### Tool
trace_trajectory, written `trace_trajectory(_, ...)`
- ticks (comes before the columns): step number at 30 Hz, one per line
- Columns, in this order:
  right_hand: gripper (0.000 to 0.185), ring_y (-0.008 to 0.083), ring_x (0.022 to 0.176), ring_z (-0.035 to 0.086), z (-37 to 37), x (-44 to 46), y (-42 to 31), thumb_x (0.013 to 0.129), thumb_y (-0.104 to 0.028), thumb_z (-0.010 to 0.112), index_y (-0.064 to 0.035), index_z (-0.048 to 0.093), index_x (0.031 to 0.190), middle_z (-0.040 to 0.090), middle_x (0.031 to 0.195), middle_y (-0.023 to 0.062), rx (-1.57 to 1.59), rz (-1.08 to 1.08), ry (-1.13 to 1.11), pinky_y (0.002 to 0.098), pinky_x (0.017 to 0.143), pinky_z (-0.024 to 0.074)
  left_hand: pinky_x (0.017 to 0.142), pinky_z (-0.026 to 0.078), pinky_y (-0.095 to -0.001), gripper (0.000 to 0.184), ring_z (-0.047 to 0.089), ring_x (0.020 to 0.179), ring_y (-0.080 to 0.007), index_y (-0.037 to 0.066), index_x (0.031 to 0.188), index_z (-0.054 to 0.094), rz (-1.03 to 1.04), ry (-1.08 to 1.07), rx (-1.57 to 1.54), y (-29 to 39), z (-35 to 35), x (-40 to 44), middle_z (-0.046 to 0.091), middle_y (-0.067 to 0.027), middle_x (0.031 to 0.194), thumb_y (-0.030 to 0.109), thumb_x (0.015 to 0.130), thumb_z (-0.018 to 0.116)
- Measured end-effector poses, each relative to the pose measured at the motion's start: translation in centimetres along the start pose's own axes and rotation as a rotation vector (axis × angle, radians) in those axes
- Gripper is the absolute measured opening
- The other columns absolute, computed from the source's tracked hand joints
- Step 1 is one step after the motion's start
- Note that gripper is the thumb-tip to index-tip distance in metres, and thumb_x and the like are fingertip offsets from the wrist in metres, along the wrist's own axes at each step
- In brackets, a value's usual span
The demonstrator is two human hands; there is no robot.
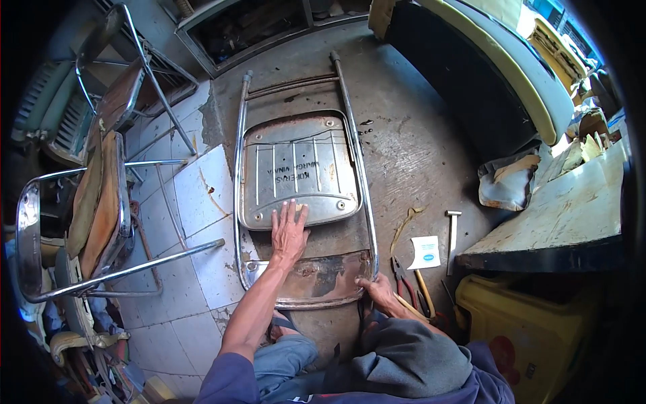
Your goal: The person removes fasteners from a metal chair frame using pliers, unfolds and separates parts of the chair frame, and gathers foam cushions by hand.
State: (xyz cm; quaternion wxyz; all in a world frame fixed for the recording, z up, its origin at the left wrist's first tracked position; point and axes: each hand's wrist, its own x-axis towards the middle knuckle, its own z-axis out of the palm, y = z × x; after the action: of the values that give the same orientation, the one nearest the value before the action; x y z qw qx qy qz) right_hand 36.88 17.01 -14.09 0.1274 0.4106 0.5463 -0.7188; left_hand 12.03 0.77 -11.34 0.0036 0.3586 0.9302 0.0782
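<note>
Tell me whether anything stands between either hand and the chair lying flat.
Nothing visible does: the left hand lies on the chair's seat, the right hand touches the frame's near right corner. A small tan patch by the left fingertips is unclear.

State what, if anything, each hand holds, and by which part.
Right hand: the chair, by the right corner of its backrest. Left hand: nothing; resting on the seat.

Metal seat panel [296,196] of the folding chair has dark stencilled caps, approx. "KOPERASI" plus a 2nd line, prob. "WARGA" or "MARGA" + "WINAYA"; some letters unclear. White card [425,252] on the flr. has a blue oval logo & sm. blue print, too tiny to read. Yellow box [488,291], btm. R, has a red round mark & sm. dark label, both illegible.
</note>
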Motion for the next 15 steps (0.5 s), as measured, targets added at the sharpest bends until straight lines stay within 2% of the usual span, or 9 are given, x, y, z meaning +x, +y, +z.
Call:
trace_trajectory(4, 0.035, 0.0171, 0.093, 0.062, -1.7, -0.7, -1.4, 0.081, -0.010, 0.073, -0.0005, 0.065, 0.114, 0.069, 0.102, 0.0061, 0.000, -0.086, 0.054, 0.0319, 0.086, 0.0479, 0.108, 0.039, -0.0542, 0.070, 0.044, 0.133, -0.0441, 0.010, 0.144, 0.044, 0.106, -0.124, 0.106, -1.1, 0.5, 3.3, 0.040, -0.0249, 0.148, 0.002, 0.078, 0.065)
trace_trajectory(5, 0.036, 0.0174, 0.091, 0.063, -2.4, -2.7, -4.3, 0.080, -0.012, 0.072, -0.0006, 0.065, 0.113, 0.070, 0.100, 0.0066, -0.026, -0.113, 0.063, 0.0315, 0.085, 0.0486, 0.101, 0.048, -0.0508, 0.072, 0.051, 0.128, -0.0447, 0.008, 0.144, 0.043, 0.170, -0.079, 0.151, -0.7, -0.9, 4.0, 0.046, -0.0266, 0.144, 0.003, 0.076, 0.065)
trace_trajectory(7, 0.036, 0.0166, 0.087, 0.063, -3.9, -3.8, -5.9, 0.078, -0.013, 0.070, -0.0002, 0.064, 0.112, 0.069, 0.094, 0.0061, 0.140, -0.202, 0.024, 0.0305, 0.083, 0.0494, 0.098, 0.050, -0.0492, 0.072, 0.054, 0.124, -0.0435, 0.008, 0.144, 0.043, 0.205, -0.141, 0.141, 0.3, -5.4, 6.4, 0.047, -0.0269, 0.143, 0.005, 0.075, 0.065)
trace_trajectory(8, 0.037, 0.0166, 0.085, 0.062, -4.2, -7.2, -10.7, 0.077, -0.012, 0.069, 0.0002, 0.064, 0.112, 0.068, 0.092, 0.0063, 0.050, -0.171, 0.050, 0.0304, 0.081, 0.0493, 0.095, 0.053, -0.0476, 0.073, 0.058, 0.121, -0.0423, 0.008, 0.145, 0.044, 0.233, -0.210, 0.127, 0.8, -8.3, 7.7, 0.048, -0.0272, 0.142, 0.008, 0.074, 0.065)
trace_trajectory(10, 0.039, 0.0171, 0.085, 0.062, -5.2, -8.5, -12.7, 0.075, -0.011, 0.069, 0.0007, 0.063, 0.112, 0.068, 0.092, 0.0071, 0.234, -0.257, 0.020, 0.0304, 0.081, 0.0491, 0.083, 0.060, -0.0438, 0.070, 0.073, 0.086, -0.0344, 0.009, 0.134, 0.059, 0.358, -0.185, 0.158, 1.7, -15.3, 10.8, 0.065, -0.0265, 0.120, 0.010, 0.064, 0.063)
trace_trajectory(12, 0.041, 0.0166, 0.086, 0.062, -6.8, -8.7, -13.3, 0.075, -0.015, 0.070, 0.0017, 0.063, 0.111, 0.067, 0.092, 0.0068, 0.087, -0.342, 0.029, 0.0300, 0.082, 0.0486, 0.069, 0.060, -0.0414, 0.058, 0.068, 0.057, -0.0271, 0.009, 0.116, 0.071, 0.276, -0.290, 0.027, 2.5, -24.4, 14.7, 0.073, -0.0217, 0.095, 0.008, 0.060, 0.057)
trace_trajectory(13, 0.041, 0.0164, 0.085, 0.061, -7.4, -8.2, -12.6, 0.075, -0.016, 0.070, 0.0017, 0.063, 0.111, 0.067, 0.092, 0.0066, 0.087, -0.380, 0.024, 0.0300, 0.082, 0.0482, 0.068, 0.057, -0.0394, 0.053, 0.068, 0.062, -0.0255, 0.006, 0.113, 0.071, 0.250, -0.317, -0.073, 1.4, -27.8, 17.2, 0.072, -0.0206, 0.088, 0.010, 0.062, 0.059)
trace_trajectory(14, 0.041, 0.0163, 0.085, 0.060, -7.9, -7.7, -12.0, 0.075, -0.018, 0.070, 0.0016, 0.063, 0.111, 0.067, 0.091, 0.0065, 0.090, -0.425, 0.019, 0.0300, 0.081, 0.0477, 0.071, 0.055, -0.0378, 0.044, 0.069, 0.071, -0.0248, 0.002, 0.109, 0.070, 0.313, -0.157, -0.276, 0.7, -30.9, 18.0, 0.071, -0.0193, 0.084, 0.013, 0.066, 0.064)
trace_trajectory(15, 0.041, 0.0162, 0.084, 0.059, -8.7, -6.9, -11.3, 0.075, -0.017, 0.070, 0.0012, 0.063, 0.111, 0.066, 0.091, 0.0059, 0.000, -0.443, 0.099, 0.0301, 0.081, 0.0473, 0.073, 0.053, -0.0364, 0.041, 0.069, 0.078, -0.0223, 0.000, 0.106, 0.068, 0.239, -0.101, -0.190, 0.7, -34.6, 18.7, 0.071, -0.0160, 0.082, 0.019, 0.070, 0.071)
